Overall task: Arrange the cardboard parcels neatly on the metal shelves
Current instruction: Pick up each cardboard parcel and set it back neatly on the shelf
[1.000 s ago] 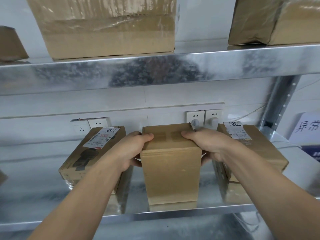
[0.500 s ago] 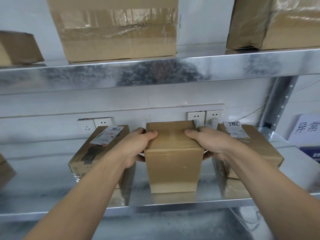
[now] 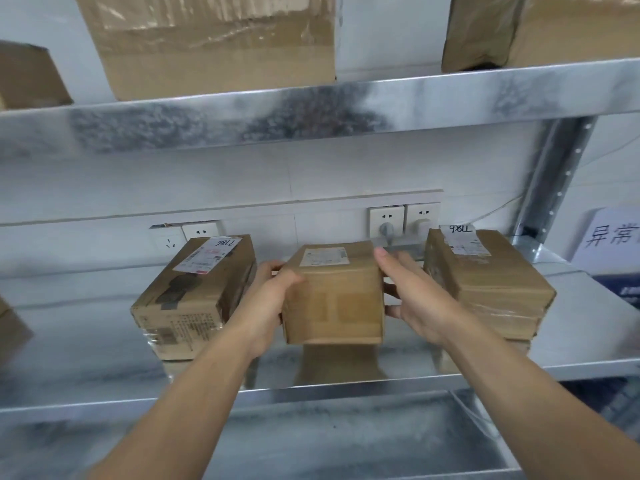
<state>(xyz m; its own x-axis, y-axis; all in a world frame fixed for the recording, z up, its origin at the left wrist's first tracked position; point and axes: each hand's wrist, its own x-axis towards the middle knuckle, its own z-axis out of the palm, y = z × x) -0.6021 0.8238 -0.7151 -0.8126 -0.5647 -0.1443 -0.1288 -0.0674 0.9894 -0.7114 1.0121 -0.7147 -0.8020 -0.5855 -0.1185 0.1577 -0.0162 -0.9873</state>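
The left hand [image 3: 268,303] grips the left side of a small, squat brown cardboard parcel [image 3: 334,303], thumb hooked over its front top corner. The right hand [image 3: 417,299] lies against the right side with the fingers fairly straight and spread, pressing rather than clutching. The parcel seems to rest on the lower shiny metal shelf [image 3: 86,379], as its reflection meets its bottom edge. It stands between a flat brown parcel with a handwritten label [image 3: 194,299] on the left and a brown taped parcel [image 3: 485,289] on the right, near both but touching neither.

From where I stand, the risk is a hard shove backwards. The slick metal would let the box slide into the plugs in the white wall sockets [image 3: 386,220] behind it. The right knuckles could also knock the taped parcel askew.

The parcel has a white shipping label on top and clear tape on its front, and it sits roughly square to the shelf edge.
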